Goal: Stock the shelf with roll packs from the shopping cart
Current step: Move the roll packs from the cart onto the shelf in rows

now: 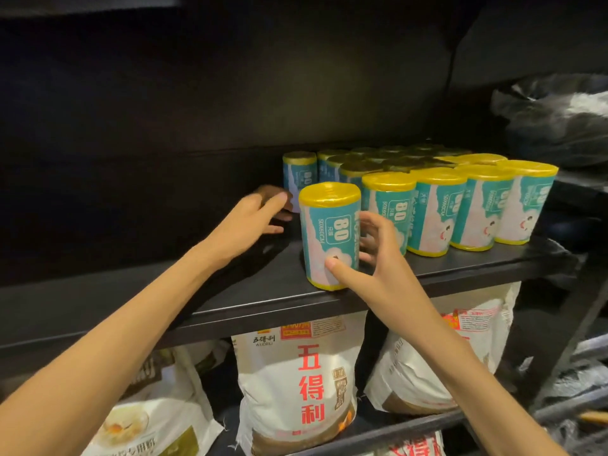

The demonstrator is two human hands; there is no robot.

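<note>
A roll pack with a yellow top and a teal and white label stands upright near the front edge of the dark shelf. My right hand holds it, with the thumb on its front and the fingers curled round its right side. My left hand is blurred and hovers just left of that pack with its fingers stretched out, holding nothing. Several more roll packs stand in rows to the right and behind, and one stands at the back left. The shopping cart is out of view.
The shelf board to the left of the packs is bare and dark. White flour sacks with red print fill the shelf below. A black plastic bag lies at the upper right, and a dark shelf post stands at the right.
</note>
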